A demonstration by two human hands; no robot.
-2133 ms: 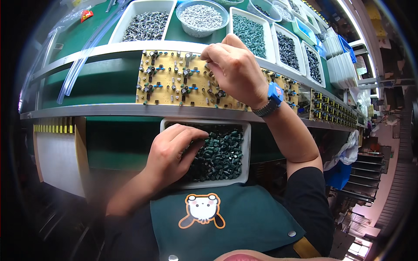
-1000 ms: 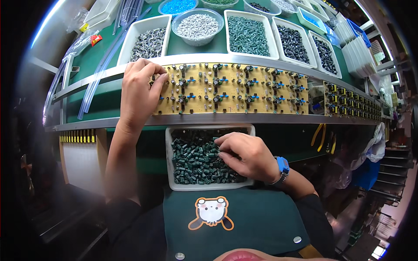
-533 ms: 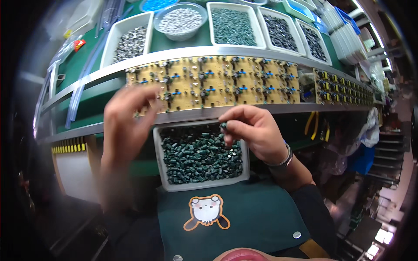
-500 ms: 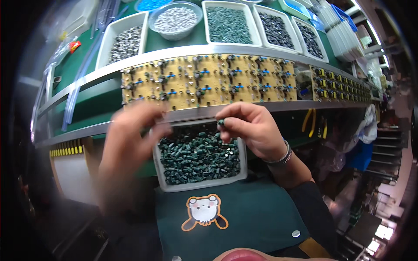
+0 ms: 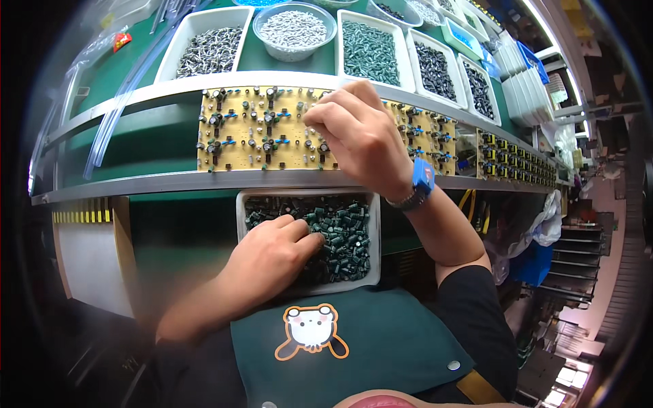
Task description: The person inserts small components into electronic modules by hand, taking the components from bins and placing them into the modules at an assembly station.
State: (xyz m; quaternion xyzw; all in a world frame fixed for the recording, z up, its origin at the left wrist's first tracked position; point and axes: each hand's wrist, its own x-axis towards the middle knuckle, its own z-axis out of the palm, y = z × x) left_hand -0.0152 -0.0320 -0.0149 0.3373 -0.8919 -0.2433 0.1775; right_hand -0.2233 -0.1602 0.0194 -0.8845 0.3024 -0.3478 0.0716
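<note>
Green bench (image 5: 163, 132) spans the scene, its edges bowed by the wide lens and crossed from left to right by metal rails (image 5: 272, 179). Along the far side, from left, stand clear tubes (image 5: 126, 102), a white tray of silver parts (image 5: 214, 51), a bowl of white parts (image 5: 294, 28), a tray of light green parts (image 5: 371, 54), then two trays of black parts (image 5: 435, 71). Farther right, white trays are stacked beside the workspace, and a light strip (image 5: 544, 27) runs back into a crowded room with dark shelves (image 5: 573, 268) and a pinkish floor (image 5: 605, 272).

Between the rails lies a tan board (image 5: 292, 160), dotted with small components. Another board (image 5: 513, 160), with black and yellow components, sits to its right. Near the wearer's dark green apron (image 5: 394, 333) is a white tray (image 5: 375, 245) of dark green parts (image 5: 347, 245).

The left hand (image 5: 272, 255) reaches into those dark green parts, fingers curled down; its fingertips are hidden, so any grip cannot be told. The right hand (image 5: 360, 136), wearing a blue watch (image 5: 423, 175), is above the tan board, fingers bent inward; whether it holds anything cannot be told. At near left stands a white panel (image 5: 95, 262) with yellow tabs; at right, a plastic bag (image 5: 547, 224) hangs by a blue bin (image 5: 532, 265).
</note>
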